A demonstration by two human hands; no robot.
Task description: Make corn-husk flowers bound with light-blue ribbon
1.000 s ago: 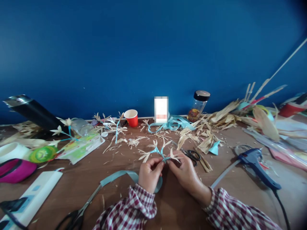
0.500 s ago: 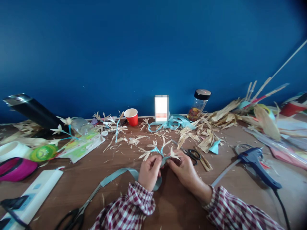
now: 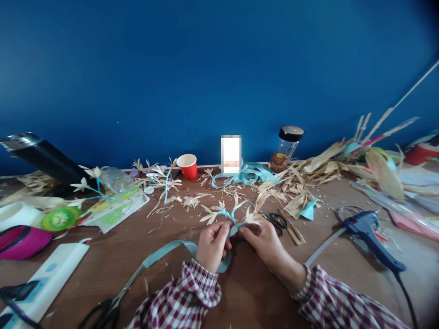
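My left hand (image 3: 212,244) and my right hand (image 3: 262,242) meet near the middle of the brown table (image 3: 113,269). Both pinch the base of a small sprig of husk flowers (image 3: 229,214) bound with pale blue ribbon. A loose length of the blue ribbon (image 3: 171,250) runs from under my left hand across the table to the left. Small black scissors (image 3: 277,222) lie just right of my right hand.
A blue glue gun (image 3: 368,235) lies to the right, large scissors (image 3: 109,308) at the front left. At the back stand a red cup (image 3: 189,166), a jar (image 3: 286,148) and a husk pile (image 3: 302,187). More husk flowers (image 3: 161,180) lie left of centre.
Both hands and the sprig have shifted slightly away from me; the fingers have worked a little around the sprig's base. Nothing else has moved.
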